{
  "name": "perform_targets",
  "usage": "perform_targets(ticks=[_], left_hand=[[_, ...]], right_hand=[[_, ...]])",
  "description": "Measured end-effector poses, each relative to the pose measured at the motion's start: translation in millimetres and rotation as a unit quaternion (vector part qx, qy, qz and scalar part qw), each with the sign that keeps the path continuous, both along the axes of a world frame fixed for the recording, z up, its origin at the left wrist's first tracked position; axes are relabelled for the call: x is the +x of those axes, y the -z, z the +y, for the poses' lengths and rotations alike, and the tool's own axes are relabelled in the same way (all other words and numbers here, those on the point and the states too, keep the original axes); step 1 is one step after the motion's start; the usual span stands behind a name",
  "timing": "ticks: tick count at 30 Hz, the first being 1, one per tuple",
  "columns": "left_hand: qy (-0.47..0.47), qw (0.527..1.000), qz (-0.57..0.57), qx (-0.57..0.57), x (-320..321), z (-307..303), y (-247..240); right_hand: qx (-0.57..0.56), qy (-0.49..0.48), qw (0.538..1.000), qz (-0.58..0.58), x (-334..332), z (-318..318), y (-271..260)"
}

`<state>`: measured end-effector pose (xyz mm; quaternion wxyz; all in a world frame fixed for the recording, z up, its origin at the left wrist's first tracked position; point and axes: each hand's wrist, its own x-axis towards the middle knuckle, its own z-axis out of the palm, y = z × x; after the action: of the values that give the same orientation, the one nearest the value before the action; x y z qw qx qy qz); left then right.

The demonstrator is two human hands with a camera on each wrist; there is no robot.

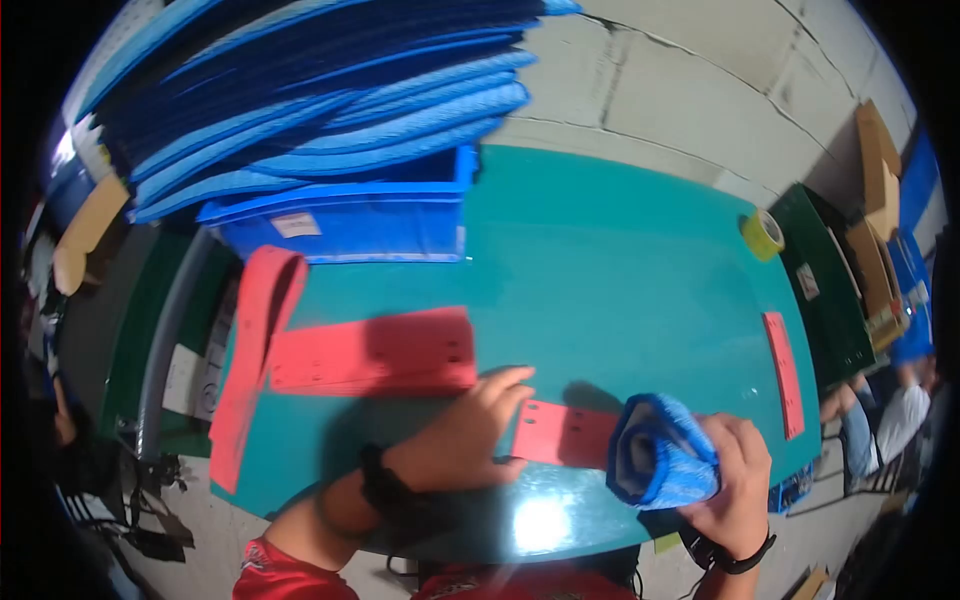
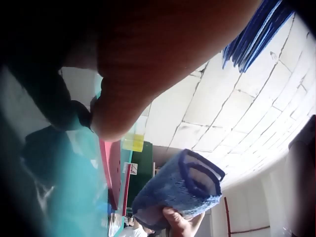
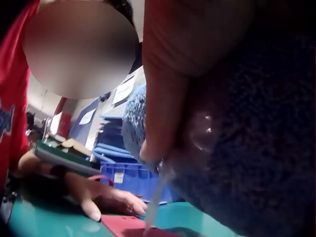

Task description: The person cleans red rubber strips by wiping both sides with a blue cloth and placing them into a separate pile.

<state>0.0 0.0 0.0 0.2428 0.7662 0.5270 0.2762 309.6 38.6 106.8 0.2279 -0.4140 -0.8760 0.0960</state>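
A rolled blue cloth (image 1: pixel 662 455) is gripped by my right hand (image 1: pixel 735 480), fingers curled round its right side; the roll's end faces left in the head view. Beneath and left of it, a red strip with holes (image 1: pixel 560 433) lies on the green table. My left hand (image 1: pixel 465 435) is at the strip's left end, thumb and fingers spread around that end. In the left wrist view the blue roll (image 2: pixel 173 190) is held up by the right hand (image 2: pixel 182 223). The right wrist view shows the left hand (image 3: pixel 106 197) beside the red strip (image 3: pixel 128 226).
Stacked red strips (image 1: pixel 375 352) and a looped red band (image 1: pixel 245 370) lie left. Behind stands a blue bin (image 1: pixel 350 225) under piled blue cloths (image 1: pixel 330 120). Yellow tape (image 1: pixel 763 235) and another red strip (image 1: pixel 784 375) are at the right, near a green box (image 1: pixel 825 285).
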Motion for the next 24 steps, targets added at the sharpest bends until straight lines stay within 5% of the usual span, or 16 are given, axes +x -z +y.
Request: perform_targets(ticks=[10,14,17,24], left_hand=[[0.033,0.998,-0.06,0.015,-11.0,-1.6,-4.4],[0.039,0.998,-0.034,0.03,-11.6,-1.5,-3.5],[0.022,0.994,-0.105,0.003,-10.0,-3.2,-2.9],[0.02,0.997,-0.07,-0.001,-12.7,-4.5,-5.8]], right_hand=[[0.041,-0.163,0.969,-0.181,-93.2,14.0,-0.4],[0.121,-0.173,0.961,-0.178,-94.7,16.1,15.5],[0.12,-0.186,0.955,-0.195,-86.0,17.7,11.7],[0.048,-0.149,0.96,-0.231,-52.6,18.8,-8.7]])
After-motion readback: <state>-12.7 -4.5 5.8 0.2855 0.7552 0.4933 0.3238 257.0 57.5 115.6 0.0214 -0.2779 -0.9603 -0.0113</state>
